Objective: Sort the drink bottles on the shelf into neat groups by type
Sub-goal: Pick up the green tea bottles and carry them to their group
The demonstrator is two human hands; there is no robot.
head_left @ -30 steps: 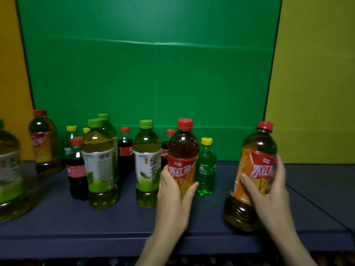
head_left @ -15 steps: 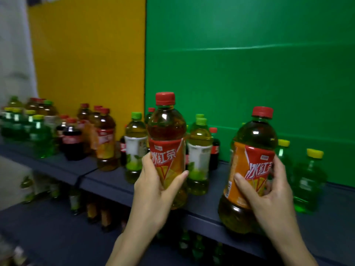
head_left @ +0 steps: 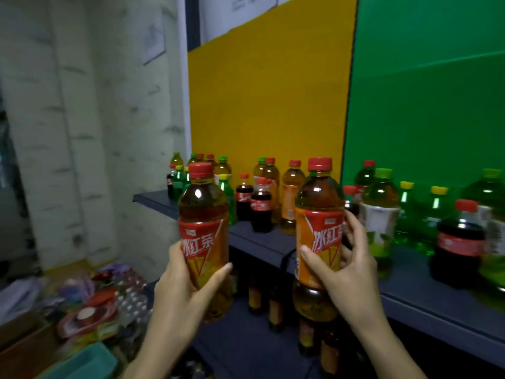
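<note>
You have two iced tea bottles, one in each hand, both upright and held in the air in front of the shelf. Your left hand point(head_left: 185, 294) is wrapped round the left iced tea bottle point(head_left: 203, 214) at 11 o'clock, thumb on the orange label. Your right hand point(head_left: 352, 272) grips the right iced tea bottle point(head_left: 318, 222) at 1 o'clock, thumb on the front of the label and fingers curled behind it.

The shelf point(head_left: 273, 246) runs from 11 o'clock out to 3 o'clock. On it you can count five cola bottles with red caps: the near cola bottle point(head_left: 460, 242) at 3 o'clock, one half hidden behind your right bottle, two side by side at 12 o'clock, and one at the far end. Four green soda bottles with yellow caps show, two at 2 o'clock and two at 11 o'clock. A green tea bottle point(head_left: 379, 214) with a white label stands just beside your right hand. The tea bottles at the back overlap too much to count.

The shelf is dark blue-grey, with a lower shelf point(head_left: 237, 348) beneath it holding at least four more iced tea bottles. Behind stand a yellow panel point(head_left: 259, 91) at 12 o'clock and a green panel point(head_left: 423, 105) at 2 o'clock. A white brick wall point(head_left: 82, 105) fills 10 o'clock. Blurred packaged goods and a teal bin point(head_left: 82, 362) lie on the floor at 8 o'clock.
</note>
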